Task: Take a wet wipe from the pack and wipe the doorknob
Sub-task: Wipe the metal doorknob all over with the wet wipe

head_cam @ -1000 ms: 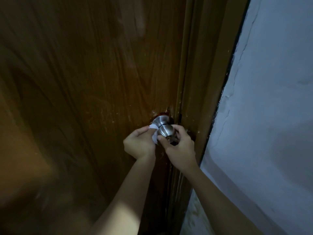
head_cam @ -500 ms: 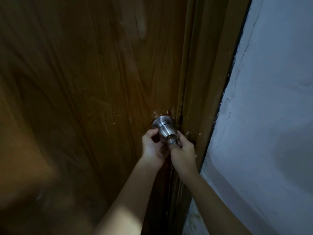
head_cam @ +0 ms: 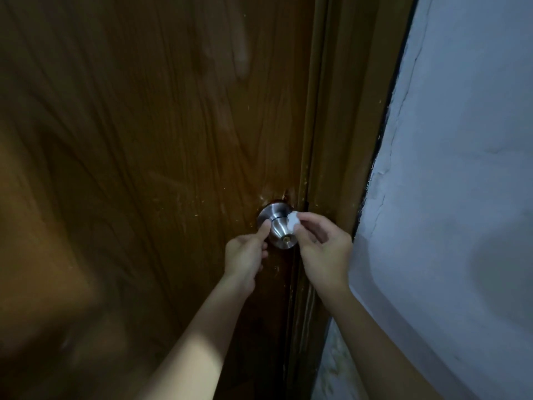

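- Both forearms enter from the bottom edge, elbows cut off; dim light and blur swallow the lower-left corner, where nothing can be made out.
- The left hand [head_cam: 245,255] is loosely curled, one finger extended so its tip rests against the left side of the doorknob [head_cam: 281,230]; it grips nothing.
- The right hand [head_cam: 324,249] pinches a bunched white wet wipe [head_cam: 293,220] between thumb and fingertips, pressing it to the knob's upper right side; most of the wipe is hidden in the grip.
- Beyond the hands, the steel knob juts from a brown wooden door [head_cam: 158,140], scuffed pale around the knob's base.
- Right of the right hand stand the door frame [head_cam: 340,125] and a cracked pale wall [head_cam: 461,168].
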A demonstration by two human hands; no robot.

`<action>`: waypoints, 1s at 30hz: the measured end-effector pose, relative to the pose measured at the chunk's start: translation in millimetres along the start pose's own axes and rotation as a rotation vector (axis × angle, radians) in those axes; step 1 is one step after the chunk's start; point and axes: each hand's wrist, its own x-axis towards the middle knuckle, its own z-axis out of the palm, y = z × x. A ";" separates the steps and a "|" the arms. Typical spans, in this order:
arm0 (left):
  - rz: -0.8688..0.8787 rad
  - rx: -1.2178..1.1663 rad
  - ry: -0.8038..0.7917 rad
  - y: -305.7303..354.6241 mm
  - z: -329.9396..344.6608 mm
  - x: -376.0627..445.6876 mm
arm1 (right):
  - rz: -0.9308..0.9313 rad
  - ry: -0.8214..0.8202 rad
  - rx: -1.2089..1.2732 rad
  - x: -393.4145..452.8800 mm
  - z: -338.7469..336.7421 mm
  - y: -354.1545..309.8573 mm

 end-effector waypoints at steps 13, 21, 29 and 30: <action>0.521 0.114 -0.327 13.3 -20.3 -23.9 | -0.021 -0.128 -0.006 -3.7 -13.6 -24.0; 0.606 0.014 -0.099 27.8 -31.0 -16.0 | -0.004 -0.077 0.067 2.9 -17.5 -31.2; 0.451 -0.138 -0.132 40.6 -30.0 -10.3 | -0.054 -0.162 0.060 7.3 -26.1 -39.5; 0.450 -0.132 -0.120 42.0 -30.3 -8.8 | -0.092 -0.142 -0.004 9.0 -27.0 -39.3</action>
